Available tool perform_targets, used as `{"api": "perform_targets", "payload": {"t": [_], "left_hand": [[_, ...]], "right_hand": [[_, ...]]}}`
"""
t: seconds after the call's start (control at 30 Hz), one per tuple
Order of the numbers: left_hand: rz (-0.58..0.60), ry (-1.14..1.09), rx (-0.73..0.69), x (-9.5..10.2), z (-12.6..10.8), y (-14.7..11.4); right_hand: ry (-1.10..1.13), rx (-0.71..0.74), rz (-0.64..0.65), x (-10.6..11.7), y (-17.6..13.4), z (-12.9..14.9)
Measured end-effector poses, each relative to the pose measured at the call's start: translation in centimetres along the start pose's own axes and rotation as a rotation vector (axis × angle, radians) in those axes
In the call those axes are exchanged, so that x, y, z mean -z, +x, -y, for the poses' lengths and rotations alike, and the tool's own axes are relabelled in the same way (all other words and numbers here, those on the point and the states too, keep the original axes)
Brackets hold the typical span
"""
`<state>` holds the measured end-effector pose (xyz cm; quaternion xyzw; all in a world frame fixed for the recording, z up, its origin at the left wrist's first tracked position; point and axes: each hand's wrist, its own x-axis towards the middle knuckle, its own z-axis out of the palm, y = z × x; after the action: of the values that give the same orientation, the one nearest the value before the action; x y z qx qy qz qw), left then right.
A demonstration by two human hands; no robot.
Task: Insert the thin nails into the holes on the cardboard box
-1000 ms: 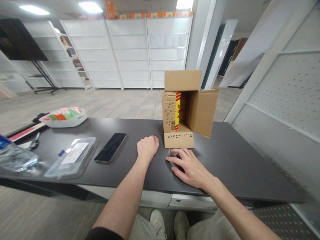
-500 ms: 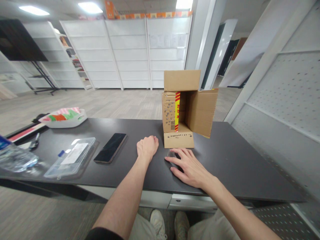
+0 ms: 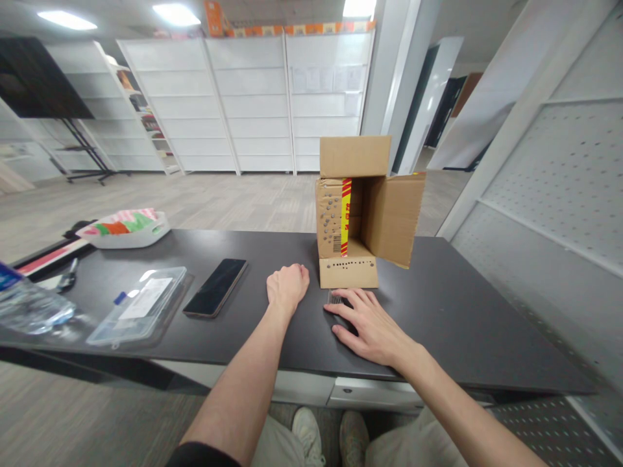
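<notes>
A cardboard box [image 3: 394,214] stands on the dark table with its flaps spread and its hollow side toward me. Small round grey dots mark its left flap, and a row of dark dots runs along the bottom flap [image 3: 348,274]. Just in front of that flap lies a row of thin metallic strips [image 3: 335,297], partly covered by my right hand [image 3: 363,324]. That hand is spread palm down, its index finger at the strips' near edge. Left of the box, my left hand [image 3: 287,285] rests on the table as a closed fist; whatever it holds, if anything, is hidden.
To the left are a black phone [image 3: 215,288], a clear plastic case [image 3: 139,308], a water bottle [image 3: 32,305] and a white tray [image 3: 129,240] with colourful packets. A perforated white panel [image 3: 559,175] borders the table's right side. White shelving [image 3: 248,97] stands behind.
My right index finger has slid slightly to the right along the strips. My left fist, the box and the other things stay where they were.
</notes>
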<state>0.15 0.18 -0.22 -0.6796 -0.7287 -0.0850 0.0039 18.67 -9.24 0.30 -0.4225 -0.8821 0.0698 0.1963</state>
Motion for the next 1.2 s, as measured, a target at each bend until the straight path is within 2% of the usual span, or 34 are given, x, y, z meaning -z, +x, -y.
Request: {"api": "perform_targets", "payload": {"t": [0.83,1.2], "left_hand": [[-0.021,0.008,-0.009,0.16,-0.04,-0.08],[0.015,0.017,0.005,0.34,-0.07,-0.16]], "right_hand": [[0.012,-0.006,0.003,-0.06,-0.07,-0.04],[-0.002,-0.007,0.013,-0.03,-0.05,-0.01]]}}
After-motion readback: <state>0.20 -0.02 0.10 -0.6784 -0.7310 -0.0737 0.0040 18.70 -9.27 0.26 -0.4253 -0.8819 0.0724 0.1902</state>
